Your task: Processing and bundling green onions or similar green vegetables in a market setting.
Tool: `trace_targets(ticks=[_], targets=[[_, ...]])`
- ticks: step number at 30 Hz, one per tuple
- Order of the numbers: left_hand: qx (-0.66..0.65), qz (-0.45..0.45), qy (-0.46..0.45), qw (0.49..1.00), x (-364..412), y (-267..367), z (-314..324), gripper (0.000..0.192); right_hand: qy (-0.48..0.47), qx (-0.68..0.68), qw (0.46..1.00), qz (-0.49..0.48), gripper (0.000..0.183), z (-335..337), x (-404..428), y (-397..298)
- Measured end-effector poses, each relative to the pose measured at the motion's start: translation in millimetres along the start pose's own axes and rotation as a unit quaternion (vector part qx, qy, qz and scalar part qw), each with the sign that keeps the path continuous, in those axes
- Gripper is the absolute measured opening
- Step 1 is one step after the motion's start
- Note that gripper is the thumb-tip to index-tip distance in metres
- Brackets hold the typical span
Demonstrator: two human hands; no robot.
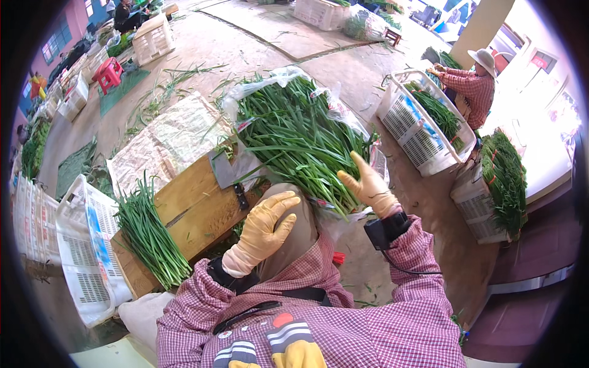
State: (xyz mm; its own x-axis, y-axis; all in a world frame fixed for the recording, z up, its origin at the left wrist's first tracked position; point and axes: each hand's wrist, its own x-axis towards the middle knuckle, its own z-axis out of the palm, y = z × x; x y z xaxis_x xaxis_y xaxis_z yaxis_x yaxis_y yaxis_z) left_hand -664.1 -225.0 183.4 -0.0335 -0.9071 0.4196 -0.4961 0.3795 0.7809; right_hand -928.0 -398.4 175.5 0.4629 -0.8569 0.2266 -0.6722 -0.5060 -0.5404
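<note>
Long green leaves, like garlic chives point(294, 138), lie heaped in an open clear plastic bag point(338, 99) before me. My right hand point(370, 186), in a pale rubber glove, is at the heap's right edge, thumb and finger spread, holding nothing. My left hand point(264, 227), gloved alike, hovers over my knee with fingers apart and empty. To its left, a wooden board point(198, 207) bears a neat bunch of the same leaves point(152, 234) at its far left end. A cleaver with a broad metal blade point(221, 169) and black handle lies at the board's right end, beside the bag.
White plastic crates stand at left point(83, 253) and right point(409, 133), the right one holding tied green bunches. Another crate point(478, 207) has bunches on top. A person in a hat point(476, 92) sits behind them. A woven sack point(170, 138) and a red stool point(109, 76) are at left.
</note>
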Motion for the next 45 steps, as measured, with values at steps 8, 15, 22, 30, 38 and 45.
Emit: trace_targets(ticks=[8,15,22,30,38,45], targets=[[-0.029,-0.021,0.058,0.998,-15,3,-18,0.026,-0.114,-0.048,0.99,0.062,0.105,10,-34,-51],[-0.024,0.001,0.065,0.998,-24,0,-25,0.025,-0.127,-0.071,0.986,0.084,0.11,25,-9,-37],[-0.038,-0.021,0.087,0.995,-28,-8,-30,0.024,-0.138,-0.077,0.987,0.043,0.108,38,-14,-45],[-0.044,-0.021,0.074,0.996,-21,-10,-25,0.023,-0.245,-0.06,0.964,0.079,0.112,30,5,-45],[-0.037,0.003,0.057,0.998,-3,-9,-13,0.024,-0.268,0.023,0.957,0.113,0.12,33,4,-37],[0.168,0.057,-0.091,0.98,17,-12,21,0.044,-0.424,0.245,0.862,0.132,0.098,16,46,-14]])
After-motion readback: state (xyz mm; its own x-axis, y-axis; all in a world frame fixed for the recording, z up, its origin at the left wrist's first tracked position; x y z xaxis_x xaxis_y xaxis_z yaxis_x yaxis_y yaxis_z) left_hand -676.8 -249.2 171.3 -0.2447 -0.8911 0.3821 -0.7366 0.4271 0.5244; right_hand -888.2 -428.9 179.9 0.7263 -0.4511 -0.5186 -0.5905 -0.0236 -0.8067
